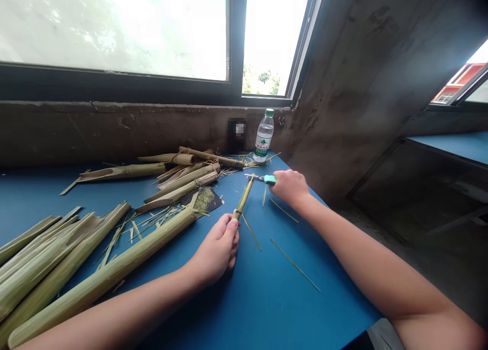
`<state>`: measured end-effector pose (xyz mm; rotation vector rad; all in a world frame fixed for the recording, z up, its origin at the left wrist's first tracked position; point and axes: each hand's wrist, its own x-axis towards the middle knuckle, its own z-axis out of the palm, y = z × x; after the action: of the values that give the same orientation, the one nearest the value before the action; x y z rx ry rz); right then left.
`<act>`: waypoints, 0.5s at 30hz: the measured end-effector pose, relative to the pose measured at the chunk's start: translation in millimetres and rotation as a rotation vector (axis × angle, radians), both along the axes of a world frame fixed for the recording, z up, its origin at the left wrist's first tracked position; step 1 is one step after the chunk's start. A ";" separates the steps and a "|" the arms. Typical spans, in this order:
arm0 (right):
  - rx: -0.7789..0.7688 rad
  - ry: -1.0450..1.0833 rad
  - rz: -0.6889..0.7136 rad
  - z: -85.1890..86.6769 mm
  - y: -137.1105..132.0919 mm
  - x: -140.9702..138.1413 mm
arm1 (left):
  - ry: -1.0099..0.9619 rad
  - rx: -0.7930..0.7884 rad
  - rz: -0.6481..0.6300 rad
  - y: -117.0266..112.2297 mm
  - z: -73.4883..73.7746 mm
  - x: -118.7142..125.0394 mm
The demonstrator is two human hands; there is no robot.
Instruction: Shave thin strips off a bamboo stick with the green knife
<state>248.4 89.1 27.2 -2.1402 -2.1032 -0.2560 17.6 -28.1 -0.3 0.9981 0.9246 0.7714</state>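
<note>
My left hand (218,248) is closed around the near end of a thin green bamboo strip (244,198) that slants away over the blue table (244,299). My right hand (290,186) grips a small knife with a teal handle (269,179); its blade points left and meets the far tip of the strip. Thin shaved slivers (295,264) lie on the table between and beside my hands.
Long split bamboo pieces (76,274) lie at the left, and shorter tied bamboo tubes (183,180) lie further back. A dark card with green shavings (205,199) sits near them. A water bottle (264,135) stands by the wall under the window. The table's right edge drops off beside my right arm.
</note>
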 end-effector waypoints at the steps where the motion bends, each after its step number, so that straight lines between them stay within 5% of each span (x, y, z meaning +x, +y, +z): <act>1: 0.016 0.011 -0.056 1.9 5.4 10.5 | -0.017 -0.005 -0.005 0.0 -0.6 -0.8; 8: 0.091 0.112 -0.217 -2.3 20.8 49.9 | -0.127 -0.064 -0.003 3.2 5.0 -7.2; 15: 0.205 0.210 0.103 -6.6 -6.4 8.6 | -0.170 0.017 0.066 2.9 1.9 -5.5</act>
<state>257.0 82.7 20.6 -1.8507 -1.9685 -0.2149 12.0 -25.2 1.6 0.9053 0.8081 0.9065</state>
